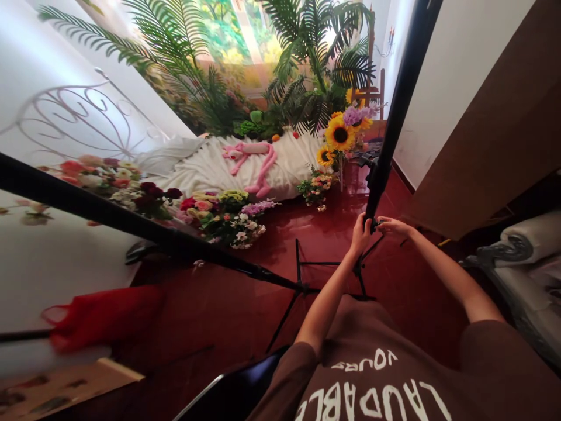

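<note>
At 8 o'clock lie a flat tan board with dark printed patches point(72, 383) and, above it, a blurred red cloth bag point(105, 316); at 10 o'clock stands a grey metal headboard of curling scrollwork point(79, 117). A smooth black tubular pole point(144, 228) slants from the 9 o'clock edge to thin splayed legs near 6 o'clock; behind it, artificial-looking blooms in coral, burgundy and white point(232, 219) edge a bed draped in gathered white cloth point(197, 166), where a long-limbed pink plush toy point(258, 152) lies. Feathery green palm fronds point(175, 52) fill 11 o'clock; yellow sunflowers with dark centres point(340, 135) stand towards 2 o'clock, over a glossy dark-red floor point(280, 251).

The left hand point(360, 235) is closed around the lower part of a thick black stand pole point(397, 99), which rises from the hands, near 3 o'clock, to the top edge between 1 and 2 o'clock; the right hand point(393, 227) has its fingers drawn together at a small black fitting on that pole's side. At 5 o'clock, a brown T-shirt point(421, 351) carries white lettering, upside down here, reading "YOURS" and "LAUDABLE"; at 3 o'clock sits a pale, padded armchair with scrolled grey trim point(523, 242).
</note>
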`<action>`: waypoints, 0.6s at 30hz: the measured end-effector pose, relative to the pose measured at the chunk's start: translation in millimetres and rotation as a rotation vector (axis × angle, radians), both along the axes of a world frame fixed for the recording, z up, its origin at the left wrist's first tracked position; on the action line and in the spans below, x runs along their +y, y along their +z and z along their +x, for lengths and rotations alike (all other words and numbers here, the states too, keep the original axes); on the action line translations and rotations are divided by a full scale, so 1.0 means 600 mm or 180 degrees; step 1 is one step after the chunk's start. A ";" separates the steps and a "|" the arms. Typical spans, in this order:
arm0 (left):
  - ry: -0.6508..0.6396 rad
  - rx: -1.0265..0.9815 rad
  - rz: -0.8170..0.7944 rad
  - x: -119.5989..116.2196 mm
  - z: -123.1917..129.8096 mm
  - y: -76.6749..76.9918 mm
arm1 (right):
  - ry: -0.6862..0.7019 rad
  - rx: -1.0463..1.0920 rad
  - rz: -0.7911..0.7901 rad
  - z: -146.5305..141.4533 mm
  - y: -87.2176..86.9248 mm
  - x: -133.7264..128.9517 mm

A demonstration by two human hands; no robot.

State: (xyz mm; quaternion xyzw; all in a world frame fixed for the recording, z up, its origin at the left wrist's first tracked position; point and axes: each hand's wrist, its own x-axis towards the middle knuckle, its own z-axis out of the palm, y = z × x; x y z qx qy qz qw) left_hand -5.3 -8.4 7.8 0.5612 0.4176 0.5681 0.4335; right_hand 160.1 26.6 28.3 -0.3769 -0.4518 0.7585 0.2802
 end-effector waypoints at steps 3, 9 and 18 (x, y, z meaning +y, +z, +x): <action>0.0010 0.0037 -0.0018 0.000 0.002 0.001 | 0.0399 -0.0771 0.0731 0.013 0.022 0.024; 0.0000 -0.0013 -0.0020 0.000 0.003 0.002 | 0.0243 -0.2184 0.3020 -0.001 0.039 0.017; -0.0047 -0.0089 -0.0064 -0.002 0.005 0.004 | -0.0646 -0.2808 0.3418 0.022 0.045 -0.050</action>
